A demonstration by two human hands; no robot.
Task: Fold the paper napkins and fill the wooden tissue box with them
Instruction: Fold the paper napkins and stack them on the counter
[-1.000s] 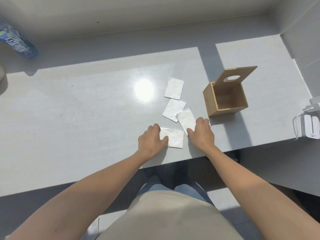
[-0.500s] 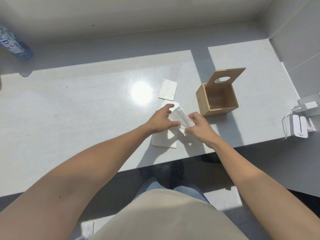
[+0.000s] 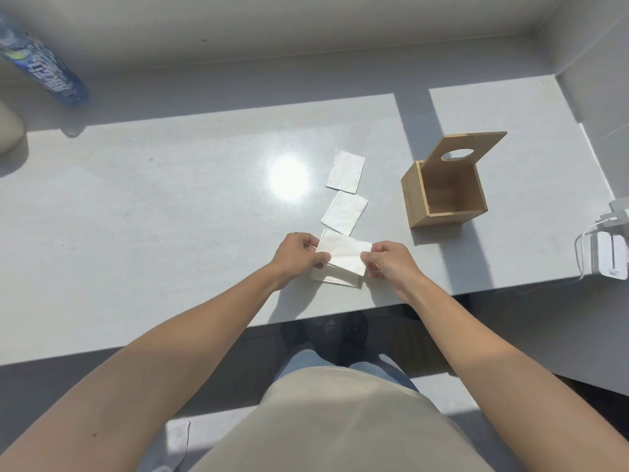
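Head view, items listed from the near edge of the tabletop [image 3: 136,233] outward. Left hand [image 3: 296,256]: fingers pinched on the left end of a white paper napkin [image 3: 343,255]. Right hand [image 3: 391,262]: fingers pinched on the right end of the same napkin, which is held just above the surface near the near edge. Second napkin [image 3: 335,280]: lying flat directly beneath the held one, mostly covered by it. Third napkin [image 3: 344,211]: flat, just beyond the hands. Fourth napkin [image 3: 345,171]: flat, farther in, beside a bright glare spot. Wooden tissue box [image 3: 413,199]: upright toward the right side of the tabletop, well apart from the hands, interior empty, lid [image 3: 471,144] with its oval hole tilted open. White charger with cable [image 3: 609,257]: right edge. Blue-labelled bottle [image 3: 44,68]: far left corner.
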